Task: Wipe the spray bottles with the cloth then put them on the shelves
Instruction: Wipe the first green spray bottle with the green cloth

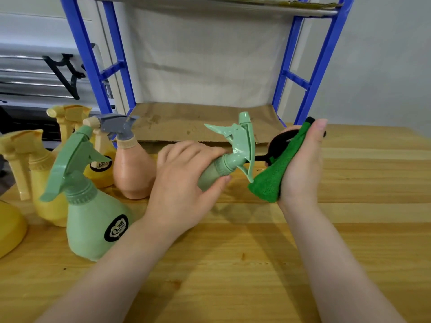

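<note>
My left hand [184,183] grips a pale green spray bottle [233,157] around its neck and body, tilted so the trigger head points right. Most of its body is hidden under my fingers. My right hand [303,164] holds a folded green cloth [270,180] upright just right of the sprayer head, touching or nearly touching the trigger. Something black [282,143] shows behind the cloth in the same hand; what it is I cannot tell. The blue-framed shelf unit [310,73] stands behind, its lower shelf lined with cardboard [198,120].
On the wooden table [256,264] at the left stand a second green spray bottle [93,217], a peach one with a grey sprayer [133,169] and several yellow ones [44,180]. An upper shelf [210,3] crosses the top of the view.
</note>
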`<state>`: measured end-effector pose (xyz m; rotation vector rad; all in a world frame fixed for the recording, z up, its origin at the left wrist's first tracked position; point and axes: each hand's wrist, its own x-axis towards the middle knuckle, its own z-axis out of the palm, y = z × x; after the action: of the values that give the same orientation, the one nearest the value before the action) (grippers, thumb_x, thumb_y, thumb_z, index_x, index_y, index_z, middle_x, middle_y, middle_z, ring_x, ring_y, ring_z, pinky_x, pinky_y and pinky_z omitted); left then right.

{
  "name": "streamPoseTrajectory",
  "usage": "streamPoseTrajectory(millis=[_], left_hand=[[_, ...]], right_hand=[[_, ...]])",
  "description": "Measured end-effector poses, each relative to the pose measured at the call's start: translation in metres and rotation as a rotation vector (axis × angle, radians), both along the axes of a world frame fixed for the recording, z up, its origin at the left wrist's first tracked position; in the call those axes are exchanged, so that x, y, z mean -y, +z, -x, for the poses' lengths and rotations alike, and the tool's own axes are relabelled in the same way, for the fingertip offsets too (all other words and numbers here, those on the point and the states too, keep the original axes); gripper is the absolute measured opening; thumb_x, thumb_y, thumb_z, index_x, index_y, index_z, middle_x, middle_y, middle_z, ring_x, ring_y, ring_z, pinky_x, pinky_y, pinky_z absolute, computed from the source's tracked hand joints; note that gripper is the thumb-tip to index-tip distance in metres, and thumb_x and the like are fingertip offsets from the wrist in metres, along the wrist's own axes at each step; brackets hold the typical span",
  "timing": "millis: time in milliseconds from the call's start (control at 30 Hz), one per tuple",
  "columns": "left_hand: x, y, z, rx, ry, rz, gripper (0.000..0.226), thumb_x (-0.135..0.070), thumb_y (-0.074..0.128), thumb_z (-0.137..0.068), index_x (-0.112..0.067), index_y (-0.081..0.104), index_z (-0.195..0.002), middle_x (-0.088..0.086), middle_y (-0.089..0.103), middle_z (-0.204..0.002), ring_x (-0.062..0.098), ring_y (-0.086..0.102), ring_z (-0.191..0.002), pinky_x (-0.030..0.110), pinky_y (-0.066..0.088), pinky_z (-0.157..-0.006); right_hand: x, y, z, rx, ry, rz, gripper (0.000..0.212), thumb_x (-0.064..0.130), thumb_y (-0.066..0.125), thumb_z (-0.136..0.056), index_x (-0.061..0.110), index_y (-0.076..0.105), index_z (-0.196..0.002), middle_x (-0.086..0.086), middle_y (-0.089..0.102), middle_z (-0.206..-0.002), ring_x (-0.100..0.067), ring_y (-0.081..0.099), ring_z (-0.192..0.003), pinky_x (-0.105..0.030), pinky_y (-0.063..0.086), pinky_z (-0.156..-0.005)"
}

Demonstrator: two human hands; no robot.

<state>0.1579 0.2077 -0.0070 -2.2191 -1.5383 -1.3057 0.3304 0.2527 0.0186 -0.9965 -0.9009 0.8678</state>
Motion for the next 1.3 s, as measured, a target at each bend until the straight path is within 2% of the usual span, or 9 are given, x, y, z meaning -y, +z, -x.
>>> streamPoseTrajectory(millis=[167, 233, 300, 467, 667, 900, 1033, 1133, 1300], left_hand=[[0.000, -0.003, -0.002, -0.145, 0.158, -0.035, 0.033, -0.044, 0.069, -0.079, -0.030, 0.067, -0.109, -0.012, 0.062, -0.099, 0.017, 0.053, -0.105, 0.036, 0.026, -0.100], [0.001, -0.003, -0.004, -0.157, 0.192, -0.034, 0.032, -0.044, 0.069, -0.079, -0.030, 0.067, -0.107, -0.012, 0.062, -0.097, 0.018, 0.054, -0.103, 0.037, 0.028, -0.099], [0.003, -0.004, -0.006, -0.158, 0.206, -0.026, 0.031, -0.042, 0.068, -0.078, -0.029, 0.067, -0.106, -0.011, 0.062, -0.096, 0.019, 0.054, -0.102, 0.038, 0.028, -0.098], [0.006, -0.009, -0.014, -0.167, 0.192, -0.032, 0.029, -0.030, 0.067, -0.073, -0.023, 0.066, -0.101, -0.009, 0.061, -0.093, 0.017, 0.053, -0.101, 0.034, 0.027, -0.099], [0.008, -0.011, -0.020, -0.103, 0.171, -0.035, 0.028, -0.034, 0.071, -0.076, -0.022, 0.066, -0.101, -0.009, 0.060, -0.093, 0.017, 0.053, -0.099, 0.034, 0.029, -0.098], [0.006, -0.011, -0.023, -0.033, 0.136, 0.015, 0.037, -0.037, 0.073, -0.074, -0.024, 0.063, -0.107, -0.010, 0.056, -0.095, 0.017, 0.050, -0.101, 0.033, 0.030, -0.093], [0.002, -0.013, -0.020, -0.011, 0.111, -0.008, 0.037, -0.045, 0.064, -0.077, -0.026, 0.063, -0.108, -0.013, 0.055, -0.096, 0.014, 0.049, -0.100, 0.030, 0.028, -0.092], [0.000, -0.014, -0.019, 0.059, 0.102, -0.001, 0.036, -0.047, 0.060, -0.078, -0.025, 0.062, -0.107, -0.015, 0.051, -0.095, 0.012, 0.046, -0.100, 0.027, 0.026, -0.088], [0.000, -0.017, -0.021, 0.144, 0.065, -0.006, 0.035, -0.046, 0.059, -0.080, -0.024, 0.059, -0.108, -0.016, 0.047, -0.097, 0.004, 0.039, -0.098, 0.024, 0.026, -0.086]], right_hand=[[0.000, -0.015, 0.015, 0.238, 0.036, 0.038, 0.072, 0.074, 0.026, -0.088, 0.014, 0.063, -0.105, 0.003, 0.067, -0.096, -0.013, 0.062, -0.090, -0.034, 0.048, -0.085], [0.004, -0.020, 0.022, 0.299, 0.077, 0.023, 0.061, 0.069, 0.027, -0.094, 0.022, 0.057, -0.120, 0.020, 0.061, -0.114, 0.013, 0.053, -0.103, -0.011, 0.037, -0.093], [0.011, -0.023, 0.032, 0.340, 0.104, -0.032, 0.047, 0.062, 0.030, -0.091, 0.027, 0.049, -0.116, 0.030, 0.053, -0.105, 0.030, 0.045, -0.091, 0.005, 0.029, -0.079], [0.012, -0.035, 0.034, 0.588, 0.036, -0.166, 0.037, 0.059, 0.049, -0.089, 0.025, 0.048, -0.102, 0.019, 0.058, -0.084, 0.010, 0.057, -0.080, -0.004, 0.038, -0.066], [0.008, -0.031, 0.024, 0.824, -0.085, -0.271, 0.045, 0.065, 0.038, -0.089, 0.022, 0.053, -0.087, 0.015, 0.054, -0.066, -0.014, 0.058, -0.065, -0.030, 0.043, -0.058], [0.005, -0.026, 0.021, 0.712, 0.002, -0.252, 0.043, 0.065, 0.038, -0.088, 0.026, 0.052, -0.080, 0.013, 0.058, -0.065, -0.007, 0.057, -0.066, -0.033, 0.048, -0.063], [0.004, -0.026, 0.024, 0.535, 0.076, -0.187, 0.037, 0.064, 0.040, -0.089, 0.030, 0.054, -0.080, 0.024, 0.061, -0.068, 0.003, 0.058, -0.069, -0.018, 0.043, -0.065], [0.004, -0.025, 0.027, 0.334, 0.124, -0.129, 0.039, 0.057, 0.041, -0.091, 0.023, 0.059, -0.087, 0.018, 0.066, -0.078, 0.003, 0.061, -0.079, -0.014, 0.045, -0.074], [0.008, -0.019, 0.031, 0.118, 0.194, -0.081, 0.041, 0.055, 0.056, -0.088, 0.014, 0.059, -0.088, -0.001, 0.066, -0.083, -0.016, 0.063, -0.082, -0.041, 0.052, -0.082]])
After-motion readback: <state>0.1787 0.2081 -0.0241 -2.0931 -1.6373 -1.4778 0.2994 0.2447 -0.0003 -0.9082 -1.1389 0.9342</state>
